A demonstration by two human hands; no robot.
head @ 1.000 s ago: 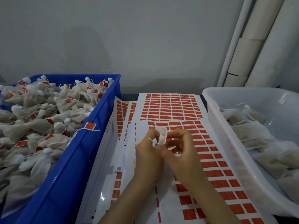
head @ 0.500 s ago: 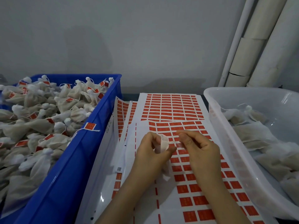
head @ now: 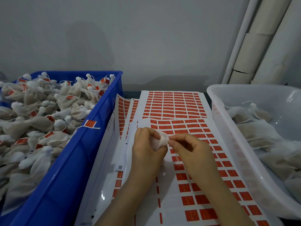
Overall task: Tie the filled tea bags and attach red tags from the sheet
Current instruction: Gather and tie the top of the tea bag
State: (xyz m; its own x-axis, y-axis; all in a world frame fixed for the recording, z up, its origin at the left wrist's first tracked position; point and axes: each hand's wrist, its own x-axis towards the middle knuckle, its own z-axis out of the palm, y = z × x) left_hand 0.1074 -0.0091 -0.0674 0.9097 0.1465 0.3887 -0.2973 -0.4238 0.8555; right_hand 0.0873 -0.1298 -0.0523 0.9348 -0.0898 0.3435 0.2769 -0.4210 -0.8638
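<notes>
My left hand [head: 147, 146] grips a small white tea bag [head: 161, 141] by its gathered top, above the sheet of red tags [head: 187, 160]. My right hand [head: 193, 150] pinches the bag's thin white string [head: 176, 153] close to the bag's mouth, and the string hangs down over the sheet. Most of the bag is hidden inside my left fist. More tag sheets [head: 174, 105] lie fanned out behind.
A blue crate [head: 68, 160] on the left is heaped with tied, tagged tea bags [head: 40, 115]. A translucent white tub [head: 231, 144] on the right holds untied filled bags [head: 260, 132]. White pipes [head: 260, 46] stand against the grey wall at the back right.
My right hand came off the tag sheet and back to the bag, where it now pinches the string. My left hand kept the bag and shifted slightly.
</notes>
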